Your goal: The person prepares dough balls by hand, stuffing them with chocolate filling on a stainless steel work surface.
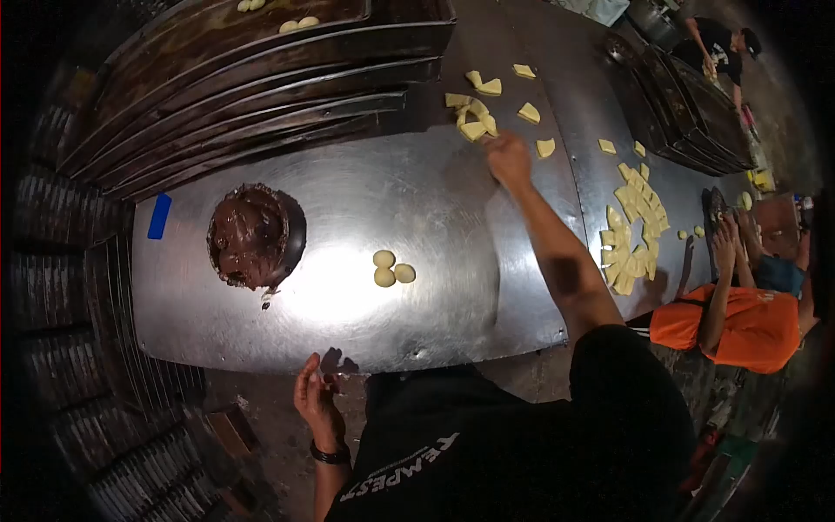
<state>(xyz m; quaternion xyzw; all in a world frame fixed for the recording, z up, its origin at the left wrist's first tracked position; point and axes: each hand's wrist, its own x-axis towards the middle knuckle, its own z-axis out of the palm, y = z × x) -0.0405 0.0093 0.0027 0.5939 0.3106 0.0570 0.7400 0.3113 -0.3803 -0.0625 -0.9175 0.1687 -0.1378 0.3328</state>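
at one o'clock on the tabletop (348, 191), dough wedges (472, 131) lie crowded; a hasty pinch could crease neighbours. the right hand (507, 159) meets their five o'clock edge, its grip curled; whether it holds one, i cannot tell. the left hand (315, 393) hangs half-open, apparently empty.

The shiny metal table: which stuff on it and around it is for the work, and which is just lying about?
Probably for the work:
- yellow flat pieces, by the right hand
- three pale balls
- brown paste
- stacked trays, with balls on top

Seemingly just lying about:
- blue patch on the table
- brown block on the floor
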